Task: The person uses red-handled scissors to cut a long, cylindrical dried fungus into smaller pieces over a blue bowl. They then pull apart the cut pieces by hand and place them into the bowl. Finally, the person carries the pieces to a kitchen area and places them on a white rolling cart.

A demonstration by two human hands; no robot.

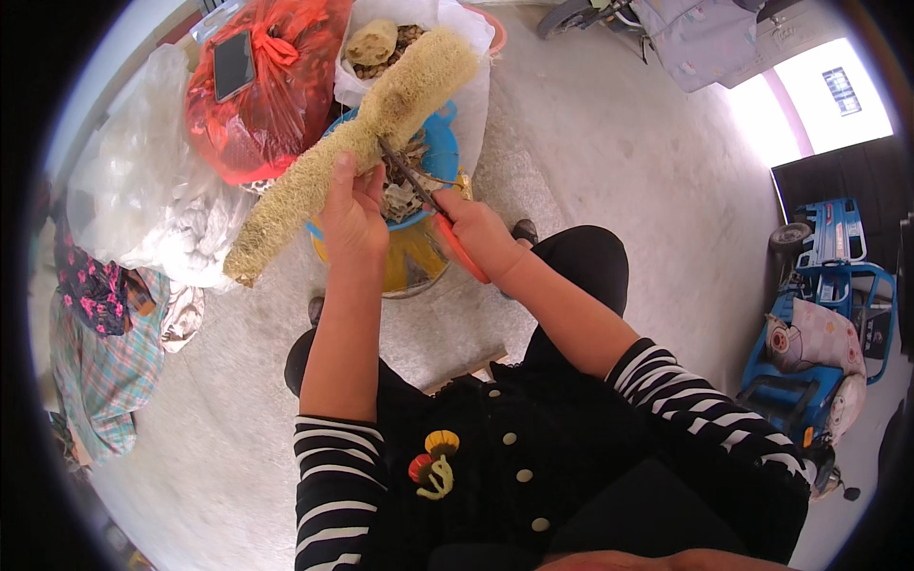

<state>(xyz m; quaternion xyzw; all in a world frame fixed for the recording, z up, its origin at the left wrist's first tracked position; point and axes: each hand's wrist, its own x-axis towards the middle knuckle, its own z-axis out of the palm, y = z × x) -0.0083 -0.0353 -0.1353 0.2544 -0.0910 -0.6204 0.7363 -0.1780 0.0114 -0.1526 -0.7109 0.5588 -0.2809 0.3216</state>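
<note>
My left hand grips a long dried loofah sponge from below, near its middle. A cut parts the loofah there, and its upper section bends away at an angle. My right hand is closed around the orange-red handles of scissors. The dark blades reach into the cut; whether they are fully closed is hard to see. Below the loofah stands a blue plastic basin holding dry brown scraps. It rests on a yellow round container.
A white sack holds a short loofah piece and small brown things. A phone lies on a red plastic bag. Clear plastic bags and plaid cloth sit left. A blue tricycle stands right, a two-wheeler beyond.
</note>
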